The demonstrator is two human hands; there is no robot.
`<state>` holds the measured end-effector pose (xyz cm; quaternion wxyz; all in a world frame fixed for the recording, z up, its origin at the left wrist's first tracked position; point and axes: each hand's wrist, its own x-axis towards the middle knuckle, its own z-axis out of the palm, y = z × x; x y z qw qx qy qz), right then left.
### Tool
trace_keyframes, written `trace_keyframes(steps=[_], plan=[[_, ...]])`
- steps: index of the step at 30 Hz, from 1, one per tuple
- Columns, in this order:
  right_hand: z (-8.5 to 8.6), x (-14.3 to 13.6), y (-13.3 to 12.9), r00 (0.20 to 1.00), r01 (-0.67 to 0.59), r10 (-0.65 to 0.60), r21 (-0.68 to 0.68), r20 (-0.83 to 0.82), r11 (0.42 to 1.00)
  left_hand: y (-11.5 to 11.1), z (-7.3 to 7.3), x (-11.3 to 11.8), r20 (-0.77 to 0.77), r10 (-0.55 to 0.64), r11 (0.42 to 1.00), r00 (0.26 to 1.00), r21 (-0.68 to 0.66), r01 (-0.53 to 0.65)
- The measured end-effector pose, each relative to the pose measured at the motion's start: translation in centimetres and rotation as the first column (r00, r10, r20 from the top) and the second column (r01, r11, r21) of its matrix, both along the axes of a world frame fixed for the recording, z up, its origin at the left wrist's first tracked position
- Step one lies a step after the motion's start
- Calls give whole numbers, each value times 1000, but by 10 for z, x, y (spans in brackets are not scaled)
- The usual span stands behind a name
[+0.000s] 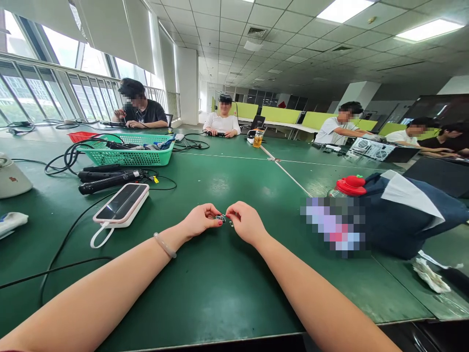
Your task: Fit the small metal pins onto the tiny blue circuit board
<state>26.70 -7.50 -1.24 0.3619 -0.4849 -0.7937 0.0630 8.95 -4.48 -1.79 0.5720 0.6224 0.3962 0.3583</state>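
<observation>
Over the green table, my left hand (200, 220) pinches a small circuit board (220, 218) between thumb and fingers. The board is dark with light-coloured parts, and the fingertips cover some of it. My right hand (247, 222) is closed in a pinch at the board's right edge; what its fingertips grip is hidden. A tiny pale rectangular piece (231, 224) shows just under the right fingertips. Whether it is held or lies on the table, I cannot tell. Both hands are close together, nearly touching.
On the left lie a phone on a white power bank (120, 205), black cylindrical tools (110, 181), and a green basket (128, 156) with cables. A dark blue bag (399, 220) and red-lidded bottle (350, 186) stand right. Several people sit around the table; a computer case (381, 149) is farther back.
</observation>
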Motion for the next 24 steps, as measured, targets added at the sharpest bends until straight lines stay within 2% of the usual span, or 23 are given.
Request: trace_keyframes(steps=[6, 17, 24], plan=[[0, -7, -4, 997, -69, 69, -6, -25, 998, 1, -4, -2, 8, 0, 1000, 1000, 24, 0], [-3, -11, -3, 995, -90, 89, -26, -41, 996, 2, -1, -2, -11, 5, 1000, 1000, -1, -5], [-4, -10, 0, 975, -104, 83, -94, -206, 990, 6, -2, -4, -11, 2, 999, 1000, -36, -3]])
